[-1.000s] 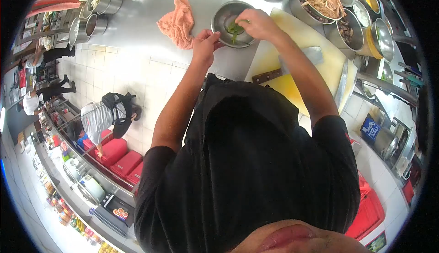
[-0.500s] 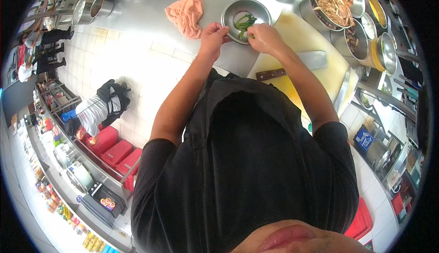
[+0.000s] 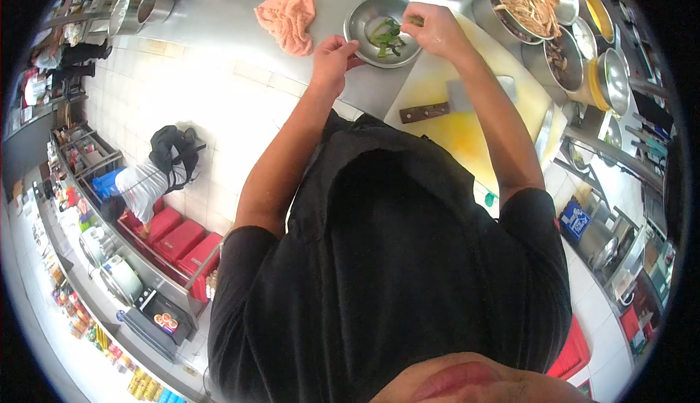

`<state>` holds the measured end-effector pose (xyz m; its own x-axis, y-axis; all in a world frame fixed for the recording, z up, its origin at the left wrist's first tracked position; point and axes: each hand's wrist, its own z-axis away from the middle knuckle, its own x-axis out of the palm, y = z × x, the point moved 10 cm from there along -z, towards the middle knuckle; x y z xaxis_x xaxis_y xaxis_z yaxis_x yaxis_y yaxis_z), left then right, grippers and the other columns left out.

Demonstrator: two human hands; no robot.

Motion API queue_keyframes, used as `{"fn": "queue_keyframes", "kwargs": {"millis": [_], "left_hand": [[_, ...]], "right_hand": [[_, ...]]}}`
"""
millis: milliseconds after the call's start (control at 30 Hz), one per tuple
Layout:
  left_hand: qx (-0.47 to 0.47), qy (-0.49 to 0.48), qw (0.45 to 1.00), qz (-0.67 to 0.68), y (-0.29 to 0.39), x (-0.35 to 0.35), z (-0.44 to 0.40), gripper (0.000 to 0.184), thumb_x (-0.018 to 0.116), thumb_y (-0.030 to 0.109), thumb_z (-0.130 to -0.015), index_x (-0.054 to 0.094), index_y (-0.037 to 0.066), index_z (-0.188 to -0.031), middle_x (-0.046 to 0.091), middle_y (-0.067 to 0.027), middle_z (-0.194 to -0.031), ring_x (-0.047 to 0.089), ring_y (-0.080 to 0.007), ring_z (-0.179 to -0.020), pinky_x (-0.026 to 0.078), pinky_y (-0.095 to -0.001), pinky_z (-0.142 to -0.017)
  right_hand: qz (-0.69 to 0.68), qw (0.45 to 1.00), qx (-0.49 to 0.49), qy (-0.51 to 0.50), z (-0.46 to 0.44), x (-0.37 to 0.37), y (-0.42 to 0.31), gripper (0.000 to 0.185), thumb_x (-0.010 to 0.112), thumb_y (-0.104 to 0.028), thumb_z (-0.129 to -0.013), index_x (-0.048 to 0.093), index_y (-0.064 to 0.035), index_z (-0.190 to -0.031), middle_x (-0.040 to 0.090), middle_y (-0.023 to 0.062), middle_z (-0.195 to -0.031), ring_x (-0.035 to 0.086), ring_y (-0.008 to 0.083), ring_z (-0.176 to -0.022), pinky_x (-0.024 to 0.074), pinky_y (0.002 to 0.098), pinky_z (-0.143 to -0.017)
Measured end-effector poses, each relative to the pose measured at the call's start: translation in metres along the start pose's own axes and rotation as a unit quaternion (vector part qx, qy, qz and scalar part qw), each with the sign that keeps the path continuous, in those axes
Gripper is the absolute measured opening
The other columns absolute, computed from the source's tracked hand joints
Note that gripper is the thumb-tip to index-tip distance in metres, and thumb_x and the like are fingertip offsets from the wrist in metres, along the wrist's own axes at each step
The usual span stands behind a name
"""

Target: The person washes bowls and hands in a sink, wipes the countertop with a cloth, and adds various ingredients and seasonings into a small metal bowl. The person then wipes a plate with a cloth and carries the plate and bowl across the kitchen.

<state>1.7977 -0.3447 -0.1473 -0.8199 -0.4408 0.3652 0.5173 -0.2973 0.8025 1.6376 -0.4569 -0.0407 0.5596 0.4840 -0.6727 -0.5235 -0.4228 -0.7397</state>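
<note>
Two bare hands meet at a metal bowl [image 3: 361, 20] on the steel counter [image 3: 233, 9]; leafy greens [image 3: 386, 38] lie inside it, between the folded cloth [image 3: 288, 18] and the cutting board [image 3: 463, 130]. The left hand [image 3: 330, 64] has its thumb over the near-left rim and its fingers at the outer side, pinched on the rim by all appearances. The right hand [image 3: 437, 31], at the opposite rim, has thumb and fingertips together on a green piece [image 3: 415, 20].

Handling, as judged: the greens should be light, limp and easily bruised, perhaps slippery if wet; a gentle pinch at the stems would spare the leaves. The bowl, thin-walled and light, should be stiff but apt to slide, and is best taken by its rim.

Hard to make out: the right fingers cover part of the green piece, so its length cannot be told; the left fingertips are partly hidden. The forearm crosses the blade of the cleaver [image 3: 424, 113]. Pots at the upper edge are cut off.
</note>
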Motion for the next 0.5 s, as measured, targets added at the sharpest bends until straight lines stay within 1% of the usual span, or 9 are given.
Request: {"fn": "queue_keyframes", "kwargs": {"millis": [67, 167, 267, 367, 467, 500], "left_hand": [[-0.001, -0.001, 1.0, 0.006, -0.002, 0.003, 0.0, 0.019, 0.061, 0.003, -0.086, 0.048, 0.008, -0.073, 0.055, -0.0024, -0.074, 0.059, -0.0162, -0.067, 0.056, -0.0337, -0.066], [-0.009, 0.0, 1.0, 0.0, -0.005, 0.01, 0.001, 0.019, 0.061, 0.002, -0.086, 0.048, 0.008, -0.073, 0.055, -0.0028, -0.074, 0.06, -0.0162, -0.067, 0.056, -0.0332, -0.066], [-0.012, -0.021, 1.0, 0.017, -0.006, 0.024, 0.006, 0.02, 0.06, 0.002, -0.086, 0.047, 0.008, -0.073, 0.055, -0.0028, -0.074, 0.06, -0.0164, -0.068, 0.056, -0.0334, -0.066], [-0.016, -0.031, 0.999, 0.001, -0.012, 0.037, 0.01, 0.019, 0.061, 0.003, -0.086, 0.048, 0.008, -0.073, 0.056, -0.0029, -0.074, 0.06, -0.0163, -0.067, 0.056, -0.0335, -0.067], [-0.016, -0.043, 0.999, 0.0, -0.012, 0.049, 0.021, 0.019, 0.061, 0.003, -0.086, 0.048, 0.008, -0.073, 0.056, -0.0032, -0.074, 0.06, -0.0163, -0.066, 0.055, -0.0334, -0.066], [-0.016, -0.048, 0.999, 0.001, -0.012, 0.052, 0.026, 0.019, 0.061, 0.002, -0.086, 0.048, 0.008, -0.073, 0.056, -0.0034, -0.074, 0.06, -0.0164, -0.066, 0.055, -0.0333, -0.066]], "right_hand": [[-0.038, 0.998, -0.044, 0.006, 0.001, -0.005, 0.004, 0.023, 0.064, -0.015, -0.078, 0.067, -0.0037, -0.098, 0.068, 0.0163, -0.089, 0.065, 0.0277, -0.079, 0.0491, 0.0338, -0.074], [-0.079, 0.997, 0.011, 0.013, 0.014, -0.027, 0.01, 0.024, 0.063, -0.013, -0.079, 0.067, -0.0042, -0.1, 0.069, 0.0133, -0.092, 0.065, 0.0239, -0.081, 0.0489, 0.0327, -0.077], [-0.068, 0.994, 0.078, -0.026, 0.023, -0.037, 0.027, 0.026, 0.062, -0.012, -0.084, 0.066, -0.0056, -0.109, 0.069, 0.0043, -0.094, 0.059, 0.0105, -0.079, 0.0463, 0.0268, -0.073], [-0.128, 0.989, -0.027, -0.063, 0.033, -0.017, 0.034, 0.031, 0.06, -0.014, -0.086, 0.064, -0.005, -0.115, 0.069, 0.002, -0.098, 0.054, 0.0083, -0.067, 0.0441, 0.0243, -0.062], [-0.23, 0.96, 0.152, -0.054, 0.056, -0.025, 0.029, 0.032, 0.058, -0.014, -0.087, 0.062, -0.0037, -0.117, 0.069, 0.0019, -0.1, 0.045, 0.0053, -0.054, 0.0365, 0.0201, -0.05], [-0.282, 0.942, 0.179, -0.038, 0.063, -0.027, 0.029, 0.035, 0.056, -0.014, -0.089, 0.058, -0.0046, -0.123, 0.068, 0.0043, -0.102, 0.039, 0.0035, -0.049, 0.0295, 0.0178, -0.043]]}}
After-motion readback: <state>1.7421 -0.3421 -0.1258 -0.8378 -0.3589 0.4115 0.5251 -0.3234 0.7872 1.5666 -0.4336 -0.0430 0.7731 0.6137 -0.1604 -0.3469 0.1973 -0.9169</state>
